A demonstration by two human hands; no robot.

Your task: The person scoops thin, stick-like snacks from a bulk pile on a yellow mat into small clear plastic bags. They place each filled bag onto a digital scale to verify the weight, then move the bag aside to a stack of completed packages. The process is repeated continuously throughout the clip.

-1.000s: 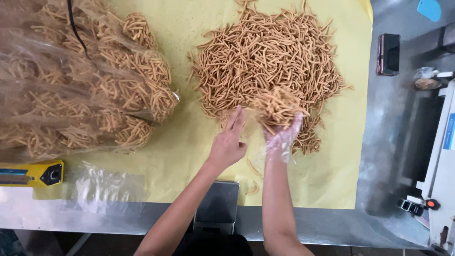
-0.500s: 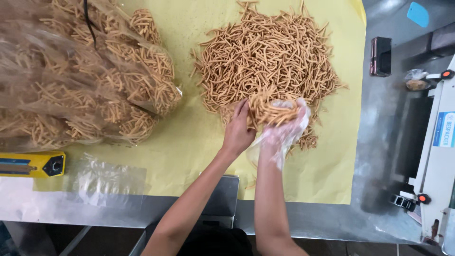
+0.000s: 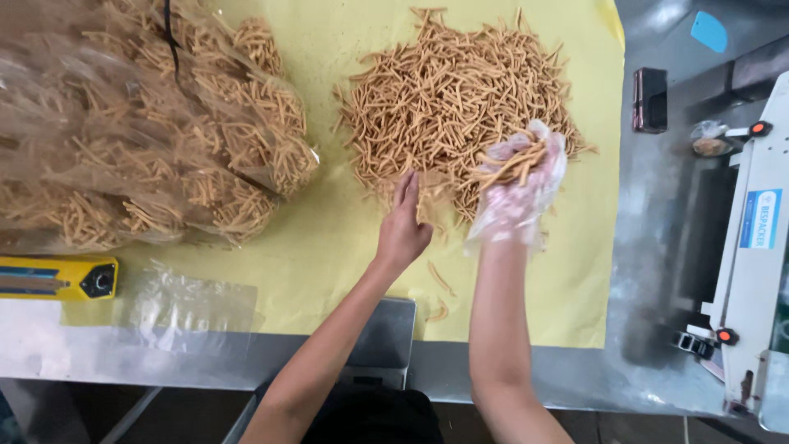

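A loose heap of thin golden fried snack sticks (image 3: 448, 90) lies on yellow paper (image 3: 329, 247). My right hand (image 3: 519, 185), covered by a thin clear plastic glove, is raised over the heap's near right edge and shut on a handful of the sticks. My bare left hand (image 3: 404, 226) rests at the heap's near edge, fingers pointing into the sticks, holding nothing that I can see. A few stray sticks (image 3: 440, 284) lie on the paper between my arms.
Several clear bags filled with the same sticks (image 3: 140, 131) are piled at the left. Flat clear bags (image 3: 193, 308) and a yellow hand tool (image 3: 57, 278) lie near the front left. A white machine (image 3: 752, 247) and a dark small box (image 3: 651, 99) stand at the right on the steel table (image 3: 649, 247).
My right hand has lifted and swung right with its handful of sticks. My left hand stays at the near edge of the heap. The view has shifted a little.
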